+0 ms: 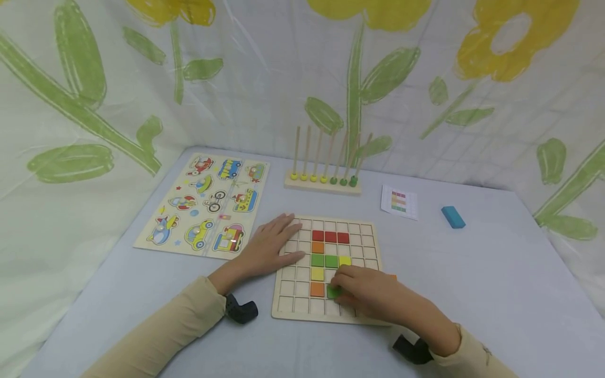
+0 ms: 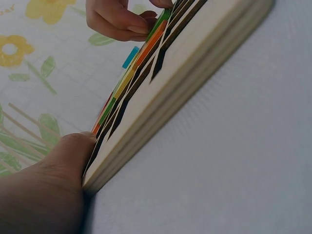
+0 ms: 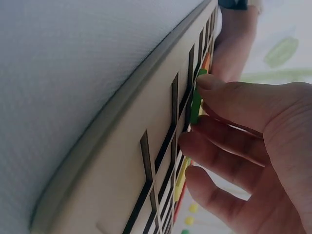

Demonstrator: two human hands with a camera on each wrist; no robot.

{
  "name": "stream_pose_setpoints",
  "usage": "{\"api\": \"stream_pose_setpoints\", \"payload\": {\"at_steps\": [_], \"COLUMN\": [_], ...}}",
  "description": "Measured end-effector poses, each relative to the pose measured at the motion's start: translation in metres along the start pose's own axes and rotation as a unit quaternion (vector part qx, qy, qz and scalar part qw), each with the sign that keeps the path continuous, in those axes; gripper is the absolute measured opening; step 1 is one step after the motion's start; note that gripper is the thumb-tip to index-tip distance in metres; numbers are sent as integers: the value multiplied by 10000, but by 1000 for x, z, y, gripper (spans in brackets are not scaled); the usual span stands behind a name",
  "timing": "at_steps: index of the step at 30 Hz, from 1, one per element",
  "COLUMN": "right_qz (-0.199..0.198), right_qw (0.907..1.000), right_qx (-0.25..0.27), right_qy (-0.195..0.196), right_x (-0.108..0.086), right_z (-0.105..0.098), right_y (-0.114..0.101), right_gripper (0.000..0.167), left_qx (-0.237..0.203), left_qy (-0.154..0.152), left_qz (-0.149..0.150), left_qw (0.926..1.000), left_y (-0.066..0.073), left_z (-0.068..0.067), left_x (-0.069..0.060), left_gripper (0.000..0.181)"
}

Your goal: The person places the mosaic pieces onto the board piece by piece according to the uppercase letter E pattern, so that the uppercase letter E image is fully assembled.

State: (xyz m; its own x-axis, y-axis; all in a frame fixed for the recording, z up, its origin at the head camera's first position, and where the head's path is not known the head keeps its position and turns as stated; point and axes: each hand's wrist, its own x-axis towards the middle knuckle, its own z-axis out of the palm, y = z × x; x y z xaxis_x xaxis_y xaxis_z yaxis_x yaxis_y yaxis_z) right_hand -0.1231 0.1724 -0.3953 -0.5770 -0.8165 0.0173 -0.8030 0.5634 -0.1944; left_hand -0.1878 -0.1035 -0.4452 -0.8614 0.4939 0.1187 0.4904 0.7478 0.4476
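Observation:
A wooden grid board (image 1: pixel 294 304) lies flat on the table. My left hand (image 1: pixel 267 245) rests on its left edge, fingers extended. Low on the board, my right hand (image 1: pixel 373 294) pinches a green square tile (image 1: pixel 333 292) between thumb and fingers, at the cell right of an orange tile (image 1: pixel 317 289). In the right wrist view the green tile (image 3: pixel 196 100) is tilted against the grid. Three red tiles (image 1: pixel 331 237) form a row higher up. Below them sit another orange tile, two green tiles (image 1: pixel 324 261) and two yellow tiles (image 1: pixel 317 274). The right hand hides some lower right cells.
A vehicle picture puzzle (image 1: pixel 205 202) lies at the left. Behind the board stands a wooden base (image 1: pixel 323 186) with upright rods and beads. A pattern card (image 1: pixel 399 201) and a blue block (image 1: pixel 453 217) lie at the right. Something orange (image 1: pixel 393 276) shows behind the right hand.

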Motion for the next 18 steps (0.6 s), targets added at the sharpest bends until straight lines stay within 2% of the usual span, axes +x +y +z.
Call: {"api": "stream_pose_setpoints", "payload": {"at_steps": [18], "right_qz": [-36], "right_qw": [10000], "right_qx": [0], "right_qy": [-63], "right_x": [4], "right_z": [-1], "right_y": [0], "right_gripper": [20], "left_qx": [-31], "left_qy": [-12], "left_qz": [-19], "left_qw": [10000], "left_y": [2], "left_z": [-2], "left_x": [-1], "left_gripper": [70]}}
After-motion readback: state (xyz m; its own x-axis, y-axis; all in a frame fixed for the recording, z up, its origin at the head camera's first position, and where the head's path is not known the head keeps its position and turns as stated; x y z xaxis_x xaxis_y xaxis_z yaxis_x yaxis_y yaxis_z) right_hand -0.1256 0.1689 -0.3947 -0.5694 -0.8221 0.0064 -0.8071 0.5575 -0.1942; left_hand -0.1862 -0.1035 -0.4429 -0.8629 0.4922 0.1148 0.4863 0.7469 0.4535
